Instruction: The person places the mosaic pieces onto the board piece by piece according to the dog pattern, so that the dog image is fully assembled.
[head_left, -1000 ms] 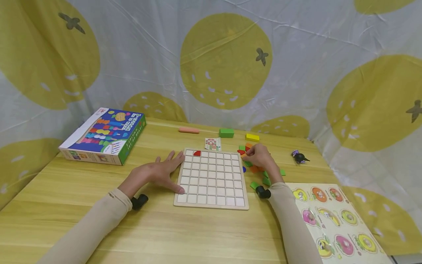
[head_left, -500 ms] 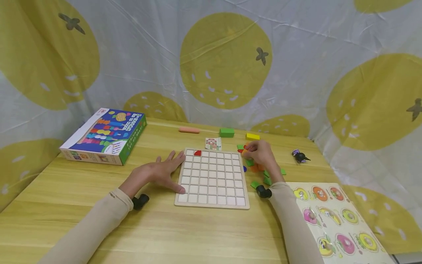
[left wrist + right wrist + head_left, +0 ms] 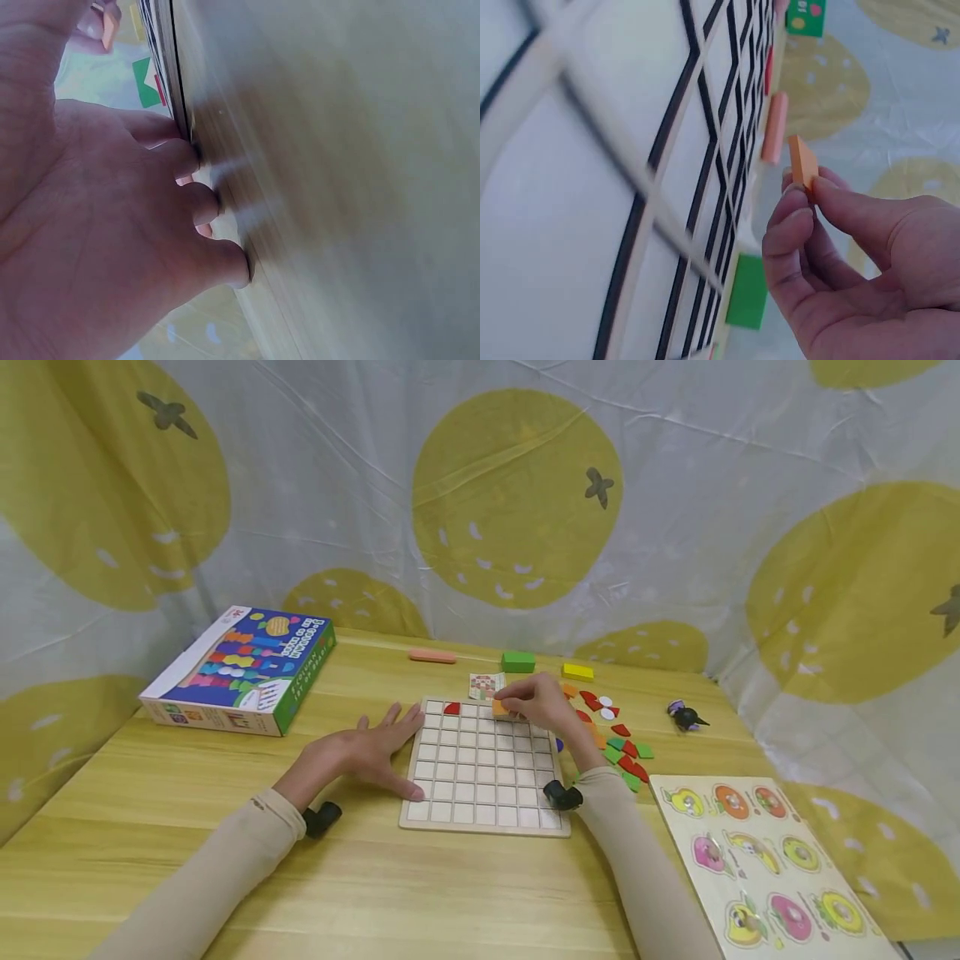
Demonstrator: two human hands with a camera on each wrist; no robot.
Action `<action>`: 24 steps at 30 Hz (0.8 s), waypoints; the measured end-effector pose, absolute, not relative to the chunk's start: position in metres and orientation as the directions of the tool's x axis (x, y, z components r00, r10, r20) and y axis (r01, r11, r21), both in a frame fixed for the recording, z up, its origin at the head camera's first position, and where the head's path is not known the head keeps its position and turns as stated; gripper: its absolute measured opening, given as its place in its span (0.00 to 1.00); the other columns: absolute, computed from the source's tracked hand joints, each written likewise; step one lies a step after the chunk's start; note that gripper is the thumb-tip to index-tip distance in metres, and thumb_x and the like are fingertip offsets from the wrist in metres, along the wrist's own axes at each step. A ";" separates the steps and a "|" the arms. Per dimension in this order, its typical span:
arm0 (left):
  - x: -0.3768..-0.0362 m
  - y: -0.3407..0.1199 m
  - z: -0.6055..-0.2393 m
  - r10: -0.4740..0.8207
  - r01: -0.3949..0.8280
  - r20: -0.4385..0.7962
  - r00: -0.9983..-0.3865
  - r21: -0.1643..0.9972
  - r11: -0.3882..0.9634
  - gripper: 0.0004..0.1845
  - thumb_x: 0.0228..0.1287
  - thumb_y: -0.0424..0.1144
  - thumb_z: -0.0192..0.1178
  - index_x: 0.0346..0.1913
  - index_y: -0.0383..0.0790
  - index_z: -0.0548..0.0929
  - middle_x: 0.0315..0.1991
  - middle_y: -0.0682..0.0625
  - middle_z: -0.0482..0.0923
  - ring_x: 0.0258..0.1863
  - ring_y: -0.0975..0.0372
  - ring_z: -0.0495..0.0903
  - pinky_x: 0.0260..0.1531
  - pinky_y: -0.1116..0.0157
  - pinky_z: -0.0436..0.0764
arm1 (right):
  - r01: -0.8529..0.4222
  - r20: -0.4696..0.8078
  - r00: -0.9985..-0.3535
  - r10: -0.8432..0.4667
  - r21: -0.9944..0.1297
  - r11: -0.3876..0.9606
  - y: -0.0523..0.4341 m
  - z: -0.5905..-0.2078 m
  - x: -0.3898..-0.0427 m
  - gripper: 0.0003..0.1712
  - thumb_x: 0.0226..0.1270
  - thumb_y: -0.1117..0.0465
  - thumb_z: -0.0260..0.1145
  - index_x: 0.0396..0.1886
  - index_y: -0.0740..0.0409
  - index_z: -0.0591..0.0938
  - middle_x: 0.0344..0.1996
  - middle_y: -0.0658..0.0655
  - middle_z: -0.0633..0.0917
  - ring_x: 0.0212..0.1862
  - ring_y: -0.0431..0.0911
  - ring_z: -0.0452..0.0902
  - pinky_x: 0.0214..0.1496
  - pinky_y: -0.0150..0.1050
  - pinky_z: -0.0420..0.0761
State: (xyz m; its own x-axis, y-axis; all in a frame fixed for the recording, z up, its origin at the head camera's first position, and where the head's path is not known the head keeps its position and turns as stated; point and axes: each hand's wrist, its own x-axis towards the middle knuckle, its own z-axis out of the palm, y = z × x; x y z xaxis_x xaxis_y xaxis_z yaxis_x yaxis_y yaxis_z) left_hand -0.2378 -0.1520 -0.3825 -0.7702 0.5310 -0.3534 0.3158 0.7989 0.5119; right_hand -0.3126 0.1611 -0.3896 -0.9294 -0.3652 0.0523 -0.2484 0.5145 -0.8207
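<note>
One small orange tile (image 3: 803,163), pinched edge-on between thumb and forefinger of the right hand (image 3: 538,703), held just above the far row of the grid board (image 3: 480,793), a few cells right of the red piece (image 3: 451,708) already seated there. Judged thin, stiff and very light, probably painted wood or card; unlikely to bend or break, but slick-faced and easy to flick out of a loose pinch. Best taken by two opposite edges, as now, leaving the flat face free to drop into a cell. Right forearm angled in across the board's near right corner, wrist raised, remaining fingers curled under the palm. Left hand (image 3: 367,750) flat and relaxed on the table (image 3: 150,793), fingers spread, fingertips (image 3: 191,159) pressed against the board's left edge, grasping nothing, bracing the frame. Loose coloured pieces (image 3: 618,739) scattered just right of the board, apart from it.
</note>
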 end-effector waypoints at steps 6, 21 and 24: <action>-0.239 -0.151 -0.383 0.530 0.319 -0.354 -0.770 0.506 0.801 0.70 0.62 0.66 0.75 0.88 0.34 0.40 0.89 0.38 0.29 0.87 0.40 0.26 0.79 0.29 0.32 | -0.219 0.015 -0.928 -0.373 -0.831 0.512 0.136 -0.395 -0.319 0.09 0.77 0.70 0.70 0.50 0.65 0.93 0.41 0.63 0.93 0.32 0.50 0.86 0.37 0.37 0.87; -0.239 -0.150 -0.383 0.518 0.307 -0.368 -0.772 0.497 0.812 0.70 0.62 0.66 0.75 0.88 0.36 0.41 0.89 0.39 0.30 0.87 0.40 0.26 0.80 0.30 0.32 | -0.249 0.006 -0.926 -0.376 -0.761 0.599 0.112 -0.398 -0.327 0.10 0.75 0.72 0.69 0.49 0.65 0.93 0.41 0.62 0.93 0.28 0.44 0.84 0.32 0.33 0.85; -0.239 -0.150 -0.383 0.520 0.310 -0.366 -0.771 0.498 0.810 0.70 0.62 0.66 0.75 0.88 0.35 0.41 0.89 0.39 0.30 0.87 0.40 0.26 0.80 0.30 0.32 | -0.236 -0.009 -0.929 -0.370 -0.755 0.612 0.110 -0.397 -0.326 0.10 0.75 0.72 0.70 0.49 0.65 0.93 0.40 0.63 0.93 0.27 0.44 0.85 0.31 0.33 0.84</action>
State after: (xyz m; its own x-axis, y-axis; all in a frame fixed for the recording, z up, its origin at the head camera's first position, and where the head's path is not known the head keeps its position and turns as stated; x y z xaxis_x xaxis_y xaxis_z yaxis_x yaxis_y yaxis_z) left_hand -0.2393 -0.1499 -0.3833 -0.7713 0.5205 -0.3663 0.3102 0.8100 0.4978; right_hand -0.3256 0.1102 -0.3975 -0.9291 -0.3696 -0.0092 -0.2358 0.6115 -0.7553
